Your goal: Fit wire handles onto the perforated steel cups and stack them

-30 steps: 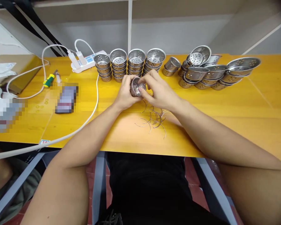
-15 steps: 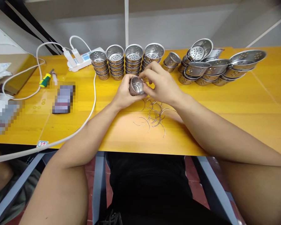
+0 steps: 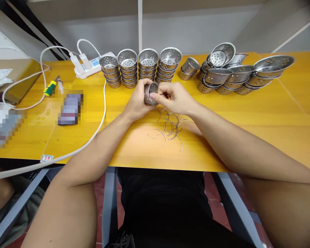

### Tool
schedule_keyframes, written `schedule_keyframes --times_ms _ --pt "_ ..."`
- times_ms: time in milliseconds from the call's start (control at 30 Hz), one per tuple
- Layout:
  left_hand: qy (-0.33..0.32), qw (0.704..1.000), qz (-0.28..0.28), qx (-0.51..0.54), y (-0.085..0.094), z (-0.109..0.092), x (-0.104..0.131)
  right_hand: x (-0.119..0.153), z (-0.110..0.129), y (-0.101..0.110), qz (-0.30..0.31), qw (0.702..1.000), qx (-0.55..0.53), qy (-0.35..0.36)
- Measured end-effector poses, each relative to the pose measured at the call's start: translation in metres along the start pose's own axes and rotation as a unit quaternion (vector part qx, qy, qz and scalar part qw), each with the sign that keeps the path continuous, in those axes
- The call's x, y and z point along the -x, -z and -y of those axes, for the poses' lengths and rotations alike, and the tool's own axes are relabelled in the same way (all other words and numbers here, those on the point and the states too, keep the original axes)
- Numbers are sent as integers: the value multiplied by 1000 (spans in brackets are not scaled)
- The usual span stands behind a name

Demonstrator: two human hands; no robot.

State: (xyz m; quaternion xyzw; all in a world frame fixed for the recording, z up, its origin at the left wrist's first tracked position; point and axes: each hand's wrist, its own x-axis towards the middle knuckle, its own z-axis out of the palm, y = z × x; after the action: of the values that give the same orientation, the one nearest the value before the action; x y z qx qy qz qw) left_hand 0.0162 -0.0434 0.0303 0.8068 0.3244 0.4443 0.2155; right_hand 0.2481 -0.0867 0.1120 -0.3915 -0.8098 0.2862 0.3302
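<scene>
Cup (image 3: 147, 95) clamped in left hand (image 3: 139, 100), above the worktop (image 3: 134, 148). Long axis tilted, mouth towards right hand (image 3: 176, 98), whose thumb is at the rim, fingers curled; cannot tell if pinching anything. Loose wires (image 3: 172, 126) lie nearer right hand.

White power strip (image 3: 96, 64), cardboard box (image 3: 27, 82)

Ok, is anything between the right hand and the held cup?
Nothing visible does. The right hand is at the rim of the cup, held in the left hand; the wires lie on the table.
</scene>
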Motion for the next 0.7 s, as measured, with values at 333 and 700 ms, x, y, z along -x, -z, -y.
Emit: schedule_keyframes --times_ms 333,700 --pt "17 1000 -17 -6 -4 6 1 -1 -6 4 -7 994 -111 5" --pt "82 993 -82 7 -9 40 1 4 -24 50 277 954 90 -69"
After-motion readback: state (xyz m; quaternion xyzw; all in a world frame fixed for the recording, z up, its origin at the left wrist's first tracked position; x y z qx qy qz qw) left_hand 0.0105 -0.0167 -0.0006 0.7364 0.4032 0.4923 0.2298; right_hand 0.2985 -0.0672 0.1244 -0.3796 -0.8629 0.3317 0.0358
